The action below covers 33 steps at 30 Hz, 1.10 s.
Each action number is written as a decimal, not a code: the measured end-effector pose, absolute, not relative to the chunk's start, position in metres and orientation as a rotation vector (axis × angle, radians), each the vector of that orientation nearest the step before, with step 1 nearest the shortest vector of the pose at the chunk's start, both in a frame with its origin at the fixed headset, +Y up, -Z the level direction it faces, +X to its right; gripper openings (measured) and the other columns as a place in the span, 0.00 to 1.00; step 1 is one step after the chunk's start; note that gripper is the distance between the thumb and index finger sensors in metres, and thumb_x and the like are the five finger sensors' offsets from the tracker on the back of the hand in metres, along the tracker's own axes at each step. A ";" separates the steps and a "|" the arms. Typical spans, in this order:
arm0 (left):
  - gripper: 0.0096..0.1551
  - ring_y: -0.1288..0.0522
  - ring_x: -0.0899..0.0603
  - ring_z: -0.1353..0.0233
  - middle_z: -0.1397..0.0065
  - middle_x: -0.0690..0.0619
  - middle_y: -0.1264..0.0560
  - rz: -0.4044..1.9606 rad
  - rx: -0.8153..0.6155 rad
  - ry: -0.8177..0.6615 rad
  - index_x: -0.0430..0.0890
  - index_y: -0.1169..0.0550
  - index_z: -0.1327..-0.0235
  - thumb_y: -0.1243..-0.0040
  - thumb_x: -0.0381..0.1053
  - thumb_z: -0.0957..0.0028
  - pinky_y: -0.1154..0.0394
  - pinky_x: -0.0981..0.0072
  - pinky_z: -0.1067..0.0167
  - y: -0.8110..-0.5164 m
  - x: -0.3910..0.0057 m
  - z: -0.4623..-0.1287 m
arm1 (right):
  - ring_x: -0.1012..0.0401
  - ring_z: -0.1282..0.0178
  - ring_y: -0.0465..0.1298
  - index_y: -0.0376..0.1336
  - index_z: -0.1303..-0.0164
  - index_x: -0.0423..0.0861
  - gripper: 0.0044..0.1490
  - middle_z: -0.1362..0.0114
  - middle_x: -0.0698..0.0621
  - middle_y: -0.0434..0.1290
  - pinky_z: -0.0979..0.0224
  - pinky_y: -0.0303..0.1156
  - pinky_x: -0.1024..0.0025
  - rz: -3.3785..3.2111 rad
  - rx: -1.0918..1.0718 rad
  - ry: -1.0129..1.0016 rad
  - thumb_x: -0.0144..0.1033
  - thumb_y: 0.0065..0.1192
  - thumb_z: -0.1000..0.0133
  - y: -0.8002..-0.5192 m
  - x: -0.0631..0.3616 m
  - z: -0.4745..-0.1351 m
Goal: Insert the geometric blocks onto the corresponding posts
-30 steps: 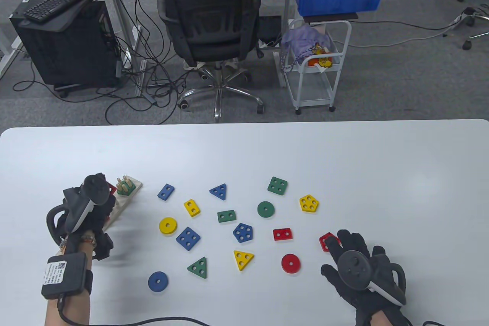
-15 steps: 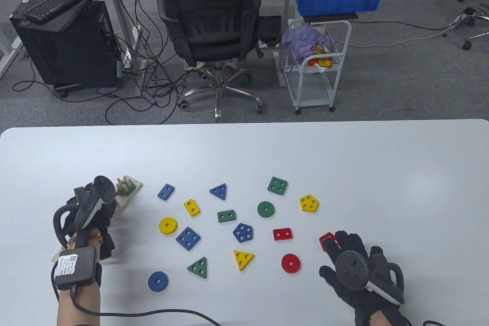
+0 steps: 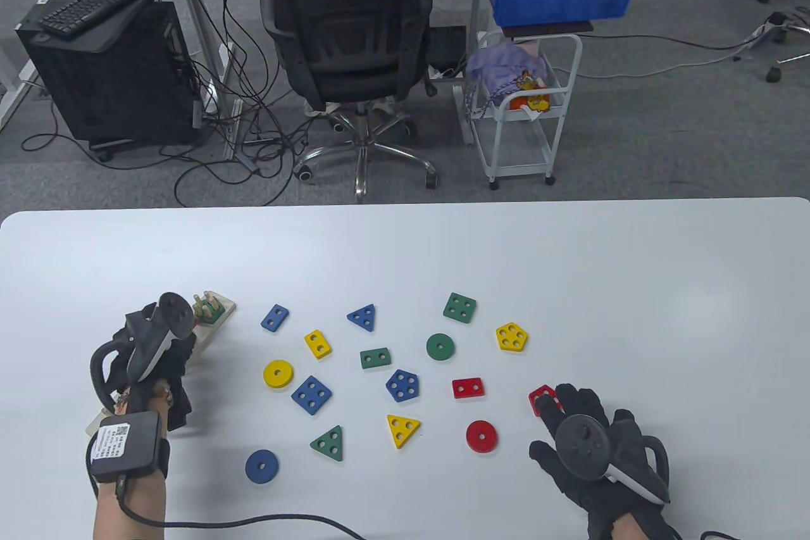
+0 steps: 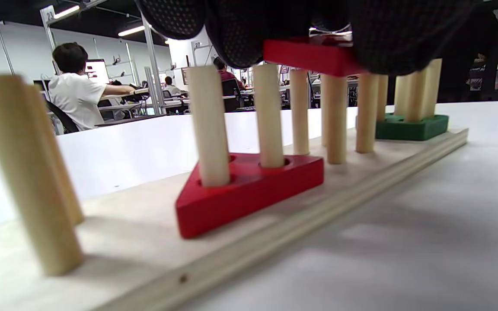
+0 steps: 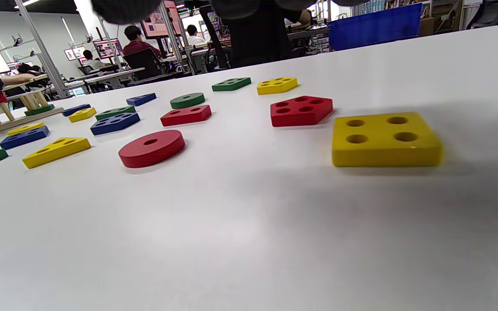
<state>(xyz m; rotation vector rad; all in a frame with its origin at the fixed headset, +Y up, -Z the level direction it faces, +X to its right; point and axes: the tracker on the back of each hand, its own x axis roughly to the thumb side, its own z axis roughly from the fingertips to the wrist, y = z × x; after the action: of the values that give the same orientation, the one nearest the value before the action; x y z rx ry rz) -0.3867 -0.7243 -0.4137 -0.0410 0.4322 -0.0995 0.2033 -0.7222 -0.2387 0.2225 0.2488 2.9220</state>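
Observation:
My left hand (image 3: 174, 350) grips a red block (image 4: 309, 56) from above and holds it at the tops of the wooden posts (image 4: 334, 116) of the pegboard (image 3: 218, 317). In the left wrist view a red triangle (image 4: 249, 185) sits seated on its three posts, and a green block (image 4: 409, 126) sits on the far posts. My right hand (image 3: 573, 423) lies spread and empty on the table beside a red pentagon (image 3: 540, 399). A yellow four-hole square (image 5: 385, 138) lies below its fingers, hidden in the table view.
Several loose blocks lie between my hands: blue disc (image 3: 261, 466), green triangle (image 3: 328, 442), yellow triangle (image 3: 402, 429), red disc (image 3: 481, 435), red rectangle (image 3: 467, 387), blue pentagon (image 3: 401, 385). A cable (image 3: 253, 521) trails along the table's near edge.
My left hand has shifted a little right and toward me, bringing the red block down over the posts. In the last half second it barely moved. The right hand stays put.

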 end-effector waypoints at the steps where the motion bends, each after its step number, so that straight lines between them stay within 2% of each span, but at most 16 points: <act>1: 0.42 0.30 0.49 0.21 0.18 0.59 0.35 -0.095 -0.042 0.431 0.61 0.37 0.25 0.31 0.61 0.53 0.34 0.47 0.22 -0.725 -0.387 -0.414 | 0.36 0.17 0.46 0.46 0.20 0.48 0.43 0.16 0.36 0.44 0.30 0.42 0.20 2.922 0.223 0.250 0.57 0.46 0.43 -0.722 0.203 -0.239; 5: 0.45 0.35 0.47 0.16 0.14 0.59 0.39 -0.099 -0.055 0.419 0.62 0.40 0.23 0.33 0.64 0.53 0.38 0.41 0.20 -0.726 -0.383 -0.413 | 0.36 0.17 0.46 0.46 0.20 0.48 0.43 0.16 0.36 0.44 0.29 0.42 0.21 2.925 0.225 0.257 0.57 0.46 0.43 -0.722 0.203 -0.239; 8: 0.44 0.36 0.47 0.15 0.14 0.59 0.40 -0.097 -0.029 0.386 0.62 0.40 0.23 0.34 0.63 0.52 0.43 0.38 0.19 -0.721 -0.375 -0.407 | 0.35 0.17 0.47 0.46 0.20 0.48 0.43 0.16 0.36 0.44 0.29 0.42 0.21 2.921 0.221 0.256 0.57 0.46 0.43 -0.722 0.203 -0.239; 14: 0.41 0.34 0.47 0.17 0.15 0.59 0.37 -0.002 -0.011 0.214 0.62 0.38 0.24 0.36 0.63 0.52 0.38 0.43 0.20 -0.714 -0.356 -0.375 | 0.35 0.17 0.47 0.46 0.20 0.48 0.43 0.16 0.36 0.44 0.29 0.42 0.21 2.918 0.221 0.244 0.57 0.46 0.43 -0.721 0.204 -0.239; 19: 0.35 0.27 0.47 0.22 0.19 0.59 0.30 0.127 -0.123 -0.029 0.62 0.32 0.28 0.37 0.62 0.50 0.35 0.45 0.23 -0.712 -0.332 -0.331 | 0.36 0.17 0.47 0.46 0.20 0.48 0.43 0.16 0.36 0.44 0.29 0.42 0.21 2.918 0.233 0.233 0.57 0.46 0.43 -0.721 0.203 -0.238; 25: 0.39 0.26 0.48 0.22 0.19 0.60 0.29 0.077 -0.256 -0.289 0.63 0.32 0.27 0.37 0.67 0.55 0.33 0.45 0.24 -0.728 -0.314 -0.277 | 0.36 0.17 0.47 0.46 0.20 0.48 0.43 0.16 0.36 0.44 0.30 0.42 0.21 2.915 0.240 0.217 0.57 0.46 0.43 -0.720 0.203 -0.237; 28: 0.41 0.27 0.48 0.21 0.18 0.60 0.30 0.037 -0.362 -0.365 0.63 0.32 0.27 0.35 0.68 0.57 0.33 0.45 0.24 -0.741 -0.306 -0.271 | 0.36 0.17 0.47 0.46 0.20 0.48 0.43 0.16 0.36 0.44 0.29 0.42 0.21 2.918 0.243 0.226 0.57 0.46 0.43 -0.721 0.202 -0.237; 33: 0.46 0.29 0.47 0.19 0.16 0.60 0.33 -0.092 -0.380 -0.399 0.63 0.34 0.26 0.31 0.67 0.61 0.34 0.42 0.24 -0.750 -0.289 -0.269 | 0.36 0.17 0.47 0.46 0.21 0.48 0.43 0.16 0.37 0.44 0.30 0.43 0.21 2.920 0.242 0.233 0.57 0.46 0.43 -0.721 0.202 -0.236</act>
<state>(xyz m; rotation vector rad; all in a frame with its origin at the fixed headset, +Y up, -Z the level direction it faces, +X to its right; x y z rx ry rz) -0.2892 -0.7501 -0.2691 -0.3796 -0.3989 -0.0917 0.2016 -0.7208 -0.2361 0.2420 0.2326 2.9201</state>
